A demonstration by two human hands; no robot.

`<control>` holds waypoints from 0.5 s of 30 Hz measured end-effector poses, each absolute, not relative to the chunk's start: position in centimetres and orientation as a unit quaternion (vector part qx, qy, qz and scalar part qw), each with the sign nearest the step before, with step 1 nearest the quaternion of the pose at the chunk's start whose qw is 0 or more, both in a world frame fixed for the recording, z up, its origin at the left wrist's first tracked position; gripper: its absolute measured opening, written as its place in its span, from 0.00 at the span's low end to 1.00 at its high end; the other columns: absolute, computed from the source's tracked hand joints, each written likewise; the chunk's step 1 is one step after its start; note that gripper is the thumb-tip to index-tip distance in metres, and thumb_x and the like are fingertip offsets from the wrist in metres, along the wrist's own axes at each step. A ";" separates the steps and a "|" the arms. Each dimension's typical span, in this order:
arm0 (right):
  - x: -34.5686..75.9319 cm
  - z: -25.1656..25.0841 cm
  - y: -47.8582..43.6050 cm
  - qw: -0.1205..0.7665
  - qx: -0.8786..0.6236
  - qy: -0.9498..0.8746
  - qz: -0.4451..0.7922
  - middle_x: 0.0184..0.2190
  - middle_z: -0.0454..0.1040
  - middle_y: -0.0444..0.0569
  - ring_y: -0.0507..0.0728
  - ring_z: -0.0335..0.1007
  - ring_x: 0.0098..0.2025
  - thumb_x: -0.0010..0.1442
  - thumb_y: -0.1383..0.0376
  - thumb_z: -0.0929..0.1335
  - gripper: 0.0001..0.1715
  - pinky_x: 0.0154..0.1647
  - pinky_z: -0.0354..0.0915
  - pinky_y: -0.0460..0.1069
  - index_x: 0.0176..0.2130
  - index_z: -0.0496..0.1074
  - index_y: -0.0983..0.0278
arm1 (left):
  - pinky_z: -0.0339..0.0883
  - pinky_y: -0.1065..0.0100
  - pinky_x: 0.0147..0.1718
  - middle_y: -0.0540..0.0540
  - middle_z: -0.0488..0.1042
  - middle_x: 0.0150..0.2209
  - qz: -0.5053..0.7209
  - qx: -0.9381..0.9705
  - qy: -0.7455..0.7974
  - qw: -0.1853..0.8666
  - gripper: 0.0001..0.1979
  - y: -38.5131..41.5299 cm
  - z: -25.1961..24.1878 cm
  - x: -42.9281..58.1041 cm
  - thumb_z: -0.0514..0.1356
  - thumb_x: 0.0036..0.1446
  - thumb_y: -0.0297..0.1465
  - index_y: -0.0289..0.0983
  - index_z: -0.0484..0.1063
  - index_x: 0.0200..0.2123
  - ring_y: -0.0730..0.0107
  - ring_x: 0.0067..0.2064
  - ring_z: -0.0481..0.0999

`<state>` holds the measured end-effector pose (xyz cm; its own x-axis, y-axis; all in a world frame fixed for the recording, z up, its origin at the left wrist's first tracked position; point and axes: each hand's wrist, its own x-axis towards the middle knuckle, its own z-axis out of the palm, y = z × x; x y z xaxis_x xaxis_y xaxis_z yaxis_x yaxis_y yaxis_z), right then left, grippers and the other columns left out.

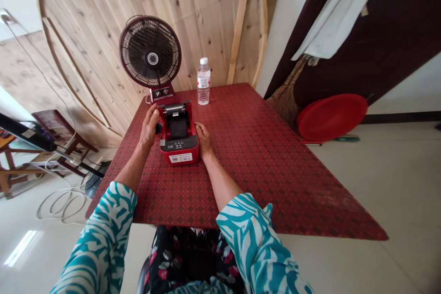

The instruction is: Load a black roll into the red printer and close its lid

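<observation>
head view, item by item: one red label printer (179,156), top open, black inner bay showing, sits between my hands on a red patterned tablecloth (262,179). left hand (149,126): fingers curled against the printer's left side, grip unclear. right hand (204,140): loosely bent, touching its right side, grip unclear. held so, it seems steadied from both sides. ahead of my hands: a black desk fan (150,51) and a water bottle (203,81), apparently set back out of the way.

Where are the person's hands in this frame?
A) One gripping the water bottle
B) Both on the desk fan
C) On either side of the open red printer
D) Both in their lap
C: the left hand and right hand flank the open red printer.
</observation>
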<state>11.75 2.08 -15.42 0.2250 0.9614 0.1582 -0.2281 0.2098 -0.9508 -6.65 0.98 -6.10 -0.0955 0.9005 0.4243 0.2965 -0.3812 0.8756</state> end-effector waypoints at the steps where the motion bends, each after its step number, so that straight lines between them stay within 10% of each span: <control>1: 11.8 -15.4 2.1 0.651 -0.431 -0.425 0.458 0.48 0.80 0.48 0.59 0.73 0.53 0.57 0.53 0.64 0.21 0.60 0.64 0.56 0.44 0.76 0.59 | 0.67 0.61 0.54 0.40 0.70 0.61 0.567 0.611 0.479 0.276 0.34 0.8 -6.2 -6.6 0.51 0.61 0.56 0.41 0.64 0.61 0.59 0.61 0.70; 15: 12.1 -16.0 2.6 0.658 -0.399 -0.411 0.489 0.47 0.80 0.47 0.59 0.74 0.51 0.55 0.46 0.67 0.25 0.59 0.65 0.58 0.44 0.76 0.58 | 0.68 0.60 0.52 0.43 0.77 0.52 0.613 0.604 0.418 0.290 0.28 -0.2 -7.0 -7.0 0.58 0.60 0.51 0.40 0.71 0.56 0.59 0.54 0.75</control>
